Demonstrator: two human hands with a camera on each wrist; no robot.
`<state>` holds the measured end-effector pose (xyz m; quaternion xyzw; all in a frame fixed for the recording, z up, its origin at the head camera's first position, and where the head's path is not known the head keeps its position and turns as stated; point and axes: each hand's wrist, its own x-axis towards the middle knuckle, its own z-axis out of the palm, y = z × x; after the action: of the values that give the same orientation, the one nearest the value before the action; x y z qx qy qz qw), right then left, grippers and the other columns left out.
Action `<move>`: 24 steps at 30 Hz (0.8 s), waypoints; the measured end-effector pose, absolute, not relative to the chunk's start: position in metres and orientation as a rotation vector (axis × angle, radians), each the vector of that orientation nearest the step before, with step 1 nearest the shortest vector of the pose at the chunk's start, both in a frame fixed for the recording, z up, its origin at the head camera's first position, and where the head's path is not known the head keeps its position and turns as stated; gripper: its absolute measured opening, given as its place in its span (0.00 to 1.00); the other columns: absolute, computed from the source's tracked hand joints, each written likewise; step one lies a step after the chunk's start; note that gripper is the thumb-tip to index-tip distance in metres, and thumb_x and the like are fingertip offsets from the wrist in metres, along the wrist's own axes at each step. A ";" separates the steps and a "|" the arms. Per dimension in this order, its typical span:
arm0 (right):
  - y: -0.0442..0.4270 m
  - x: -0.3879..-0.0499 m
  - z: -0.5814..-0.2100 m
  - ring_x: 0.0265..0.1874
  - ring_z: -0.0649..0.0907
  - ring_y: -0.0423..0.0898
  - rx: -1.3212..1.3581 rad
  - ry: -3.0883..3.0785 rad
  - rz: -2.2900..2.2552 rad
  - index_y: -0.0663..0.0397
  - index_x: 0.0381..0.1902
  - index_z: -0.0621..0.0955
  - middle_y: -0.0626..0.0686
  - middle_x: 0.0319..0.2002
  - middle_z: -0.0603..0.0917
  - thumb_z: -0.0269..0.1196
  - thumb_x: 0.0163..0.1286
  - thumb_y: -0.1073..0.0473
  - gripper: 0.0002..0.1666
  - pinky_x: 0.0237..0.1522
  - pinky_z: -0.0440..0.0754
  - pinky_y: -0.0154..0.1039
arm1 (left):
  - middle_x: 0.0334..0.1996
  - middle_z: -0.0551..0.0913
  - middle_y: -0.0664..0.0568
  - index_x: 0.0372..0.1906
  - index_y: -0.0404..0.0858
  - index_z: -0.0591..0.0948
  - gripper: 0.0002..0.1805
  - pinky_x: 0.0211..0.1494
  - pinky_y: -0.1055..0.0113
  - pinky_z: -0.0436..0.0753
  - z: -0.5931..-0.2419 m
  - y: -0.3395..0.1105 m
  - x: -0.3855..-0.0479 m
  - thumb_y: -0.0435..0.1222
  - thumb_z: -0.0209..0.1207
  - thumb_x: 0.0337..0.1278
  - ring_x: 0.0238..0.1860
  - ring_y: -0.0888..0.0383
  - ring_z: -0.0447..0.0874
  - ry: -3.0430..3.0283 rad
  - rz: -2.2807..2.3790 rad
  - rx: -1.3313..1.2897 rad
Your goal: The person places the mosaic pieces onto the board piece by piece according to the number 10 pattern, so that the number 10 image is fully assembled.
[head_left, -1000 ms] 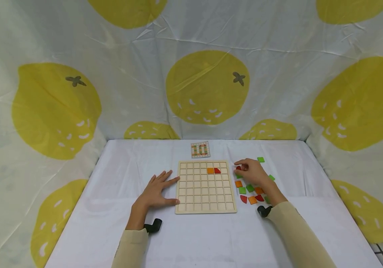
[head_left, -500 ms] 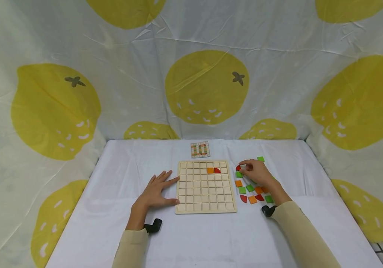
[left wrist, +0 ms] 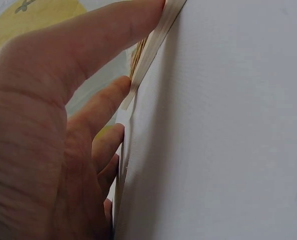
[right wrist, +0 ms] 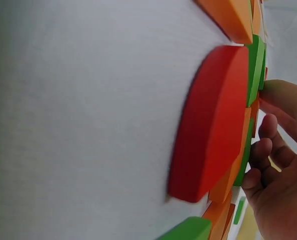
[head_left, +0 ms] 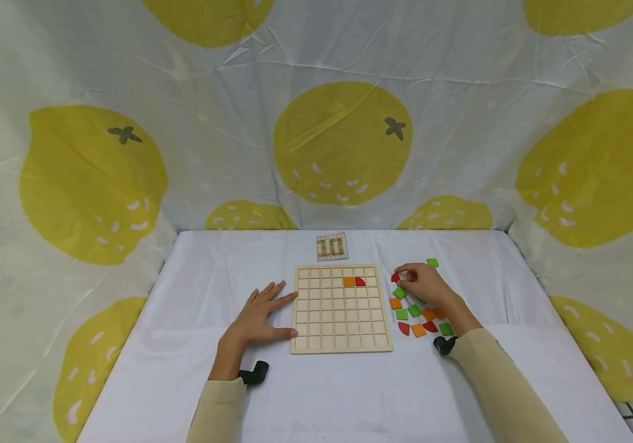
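My left hand (head_left: 258,317) lies with spread fingers beside the wooden grid board (head_left: 341,320). Its thumb and a fingertip touch the board's left edge (left wrist: 151,52). On the board sit an orange square tile (head_left: 348,281) and a red quarter-circle tile (head_left: 360,281), side by side. Right of the board, my right hand (head_left: 429,288) is over loose tiles, its thumb and index fingertips at another red quarter-circle tile (head_left: 395,278). Whether they pinch it is unclear. A green square tile (head_left: 400,293) lies just below the thumb. In the right wrist view, the other fingers curl inward.
Several green, orange and red tiles, among them an orange square (head_left: 418,331) and a green square (head_left: 432,263), lie around the right hand. A small patterned card (head_left: 332,247) lies behind the board. White cloth (head_left: 338,400) covers the table.
My right hand has shifted slightly right, away from the board, then stayed almost still. The green square tile under its thumb has turned and slid a little. My left hand has not moved.
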<state>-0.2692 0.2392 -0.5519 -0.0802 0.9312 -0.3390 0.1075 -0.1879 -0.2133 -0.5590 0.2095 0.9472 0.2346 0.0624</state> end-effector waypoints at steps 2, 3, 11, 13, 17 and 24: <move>0.239 -0.269 -0.551 0.32 0.75 0.48 -0.238 2.745 -0.996 0.49 0.60 0.84 0.53 0.34 0.77 0.67 0.72 0.51 0.20 0.32 0.73 0.38 | 0.83 0.56 0.49 0.77 0.59 0.69 0.51 0.82 0.34 0.46 -0.559 -0.213 -0.188 0.69 0.67 0.45 0.84 0.43 0.47 2.869 0.708 0.632; 0.239 -0.270 -0.552 0.32 0.75 0.48 -0.242 2.748 -0.992 0.49 0.59 0.84 0.53 0.34 0.77 0.67 0.72 0.51 0.20 0.32 0.73 0.38 | 0.83 0.56 0.50 0.77 0.59 0.69 0.51 0.82 0.34 0.46 -0.560 -0.213 -0.189 0.69 0.67 0.45 0.84 0.43 0.47 2.870 0.709 0.631; 0.239 -0.268 -0.551 0.33 0.75 0.48 -0.236 2.775 -1.000 0.51 0.59 0.84 0.52 0.33 0.76 0.68 0.72 0.50 0.22 0.32 0.72 0.38 | 0.83 0.56 0.50 0.77 0.59 0.69 0.51 0.82 0.35 0.46 -0.560 -0.212 -0.188 0.69 0.67 0.45 0.84 0.43 0.48 2.865 0.704 0.623; 0.238 -0.268 -0.549 0.33 0.75 0.48 -0.240 2.780 -1.013 0.52 0.59 0.84 0.52 0.33 0.75 0.68 0.72 0.50 0.22 0.32 0.72 0.38 | 0.83 0.56 0.50 0.77 0.59 0.69 0.51 0.82 0.35 0.46 -0.560 -0.213 -0.188 0.69 0.67 0.45 0.84 0.43 0.48 2.866 0.705 0.624; 0.234 -0.268 -0.545 0.32 0.75 0.48 -0.262 2.795 -1.041 0.52 0.58 0.85 0.52 0.32 0.75 0.68 0.71 0.50 0.21 0.30 0.72 0.36 | 0.83 0.56 0.49 0.77 0.59 0.69 0.51 0.82 0.34 0.46 -0.560 -0.213 -0.188 0.69 0.67 0.45 0.84 0.43 0.48 2.867 0.705 0.629; 0.222 -0.270 -0.540 0.29 0.74 0.47 -0.336 2.803 -1.090 0.52 0.54 0.87 0.51 0.29 0.74 0.70 0.70 0.50 0.19 0.28 0.70 0.36 | 0.83 0.56 0.50 0.77 0.60 0.69 0.51 0.82 0.35 0.45 -0.562 -0.214 -0.188 0.69 0.68 0.45 0.84 0.44 0.47 2.864 0.714 0.624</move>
<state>-0.2701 0.2222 -0.5404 -0.1109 0.9248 -0.3594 0.0575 -0.1878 -0.2135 -0.5616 0.2064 0.9475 0.2362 0.0623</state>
